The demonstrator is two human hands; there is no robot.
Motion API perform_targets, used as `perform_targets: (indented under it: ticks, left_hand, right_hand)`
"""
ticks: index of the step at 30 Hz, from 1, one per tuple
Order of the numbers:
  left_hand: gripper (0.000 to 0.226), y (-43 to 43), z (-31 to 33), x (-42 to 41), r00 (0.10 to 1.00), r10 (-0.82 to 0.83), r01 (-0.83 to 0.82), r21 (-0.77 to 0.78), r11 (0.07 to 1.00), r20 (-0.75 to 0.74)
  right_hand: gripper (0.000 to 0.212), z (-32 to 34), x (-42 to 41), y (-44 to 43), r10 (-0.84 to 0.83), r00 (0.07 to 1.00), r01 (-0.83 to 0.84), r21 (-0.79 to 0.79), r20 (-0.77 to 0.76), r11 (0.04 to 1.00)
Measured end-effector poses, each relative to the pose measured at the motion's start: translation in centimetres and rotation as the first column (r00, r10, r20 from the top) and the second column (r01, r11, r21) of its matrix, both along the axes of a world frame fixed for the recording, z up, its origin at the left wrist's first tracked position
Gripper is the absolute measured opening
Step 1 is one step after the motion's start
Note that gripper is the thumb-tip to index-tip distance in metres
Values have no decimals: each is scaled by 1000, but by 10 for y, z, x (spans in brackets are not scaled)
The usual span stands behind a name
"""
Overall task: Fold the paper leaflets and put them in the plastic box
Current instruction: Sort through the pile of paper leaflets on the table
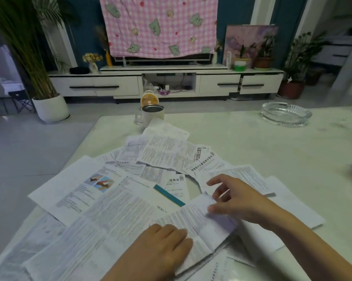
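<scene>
The leaflet (pixel 193 222) lies low and centre in the frame, on top of the spread of other leaflets (pixel 114 191). The left hand (pixel 163 246) presses it flat, fingers together. The right hand (pixel 238 199) pinches its raised upper corner. A glass ashtray (pixel 285 115) sits at upper right and a white cup (pixel 152 115) at upper centre; what they hold cannot be seen.

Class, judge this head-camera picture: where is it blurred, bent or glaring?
Head view: wide-angle distortion bows the TV cabinet and table edge; the right hand and the leaflet it pinches are blurred; light is dim and even, with sheen on the glass ashtray.
</scene>
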State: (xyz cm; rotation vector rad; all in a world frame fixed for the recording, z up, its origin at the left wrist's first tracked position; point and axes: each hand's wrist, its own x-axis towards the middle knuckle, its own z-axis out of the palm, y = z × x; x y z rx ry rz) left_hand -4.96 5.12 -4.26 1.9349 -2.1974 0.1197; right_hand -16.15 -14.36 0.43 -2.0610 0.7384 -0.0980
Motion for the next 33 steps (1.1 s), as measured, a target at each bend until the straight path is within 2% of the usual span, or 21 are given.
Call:
perform_targets:
  ticks: [2, 3, 4, 5, 6, 7, 8, 11, 13, 15, 17, 19, 21, 23, 24, 25, 27, 28, 30, 33]
  left_hand:
    - [39, 7, 11, -5, 981, 161, -122, 302, 945, -108]
    - [44, 7, 19, 1, 942, 233, -159, 293, 943, -242]
    - [43, 2, 13, 7, 915, 183, -134, 157, 979, -360]
    - [39, 0, 5, 7, 904, 145, -147, 27, 989, -402]
    - [41, 0, 20, 8, 845, 209, -144, 167, 975, -493]
    - [47, -2, 27, 11, 779, 254, -166, 201, 965, -573]
    - [48, 1, 34, 14, 721, 290, -251, 153, 956, -629]
    - [43, 0, 29, 17, 644, 388, -429, 109, 897, -660]
    - [49, -4, 29, 18, 510, 389, -462, 137, 876, -767]
    - [35, -4, 30, 20, 396, 389, -447, 196, 873, -831]
    - [7, -4, 30, 19, 356, 409, -481, 211, 851, -840]
    - [8, -4, 31, 20, 271, 399, -570, 188, 800, -876]
    - [11, -5, 35, 25, 168, 392, -643, 201, 739, -904]
    - [10, -3, 38, 27, 6, 342, -655, 255, 711, -940]
    - [11, -3, 39, 27, -86, 292, -636, 278, 720, -953]
    - [12, -3, 41, 25, -169, 246, -616, 297, 729, -954]
    - [15, -5, 42, 19, -265, 195, -577, 317, 752, -944]
    - [16, -6, 41, 16, -287, 181, -555, 318, 769, -941]
    - [20, -9, 42, 8, -283, 176, -512, 303, 804, -943]
    - [18, -8, 43, 5, -174, 187, -565, 253, 785, -967]
  right_hand:
    - [53, -1, -1, 3, 9, 999, -9, 14, 39, 1000]
    - [53, -1, 0, 2, 12, 999, -13, 9, 53, 1000]
    - [52, -2, 0, 3, 23, 998, -23, 8, 64, 1000]
    - [51, -1, 1, 3, 41, 996, -41, 3, 83, 999]
    - [49, 0, 2, 4, 66, 992, -67, 3, 105, 998]
    - [48, 2, 2, 4, 92, 987, -95, 16, 133, 995]
    - [47, 4, 3, 4, 111, 979, -120, 45, 170, 992]
    - [41, 9, 2, 9, 122, 943, -187, 190, 311, 964]
    - [37, 9, 3, 15, 88, 908, -209, 262, 409, 942]
    - [34, 9, 5, 22, 42, 878, -197, 281, 476, 939]
    - [35, 9, 6, 28, 77, 867, -176, 158, 493, 972]
    - [41, 12, 5, 29, 160, 882, -140, -78, 443, 987]
    - [49, 15, 2, 25, 92, 911, -33, -151, 403, 988]
    - [45, 17, 1, 26, -50, 917, 82, -63, 396, 995]
    - [40, 17, 1, 27, -114, 915, 108, 36, 388, 993]
    - [39, 18, 2, 30, -151, 915, 95, 165, 374, 982]
    - [49, 17, 4, 39, -146, 933, -7, 421, 329, 907]
    - [51, 17, 5, 45, -113, 946, -56, 497, 303, 866]
    - [40, 13, 8, 55, -71, 940, -134, 553, 334, 822]
    - [28, 6, 11, 57, -179, 914, -53, 544, 365, 838]
